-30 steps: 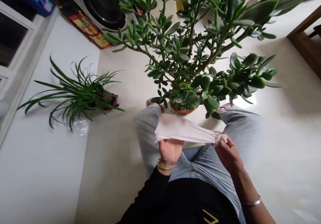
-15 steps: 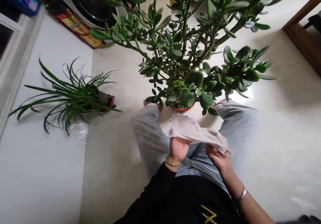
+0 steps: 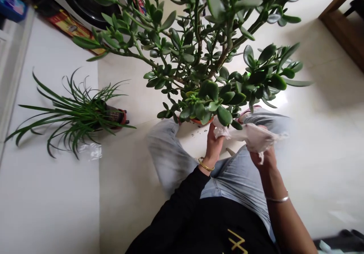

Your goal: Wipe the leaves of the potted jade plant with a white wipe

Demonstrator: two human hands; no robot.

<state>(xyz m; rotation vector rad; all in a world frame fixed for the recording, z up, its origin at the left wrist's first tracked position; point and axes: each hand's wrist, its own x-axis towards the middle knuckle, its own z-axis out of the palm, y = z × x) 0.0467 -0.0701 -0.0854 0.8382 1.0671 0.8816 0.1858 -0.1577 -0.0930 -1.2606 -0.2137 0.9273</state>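
Observation:
A pale, thin cloth [image 3: 260,137] stretches between my two hands, just in front of the jade plant [image 3: 204,64]. My left hand [image 3: 214,144] grips its left end, close under the lowest leaves and the rim of the orange pot [image 3: 201,121]. The right end lies bunched over my right hand [image 3: 264,156], which is closed on it; most of those fingers are covered by the fabric. Dark crumbs are scattered on the white surface [image 3: 189,134] below the pot, between my knees.
To the left stands a potted plant with long narrow leaves [image 3: 82,111], beside the white wall [image 3: 57,193]. A red and yellow box [image 3: 71,24] is at the upper left. At the upper right is a brown wooden frame [image 3: 338,30].
Both hands have moved forward and to the right with the cloth, nearer the pot. The cloth, spread out before, is now bunched at its ends and drawn narrow between them.

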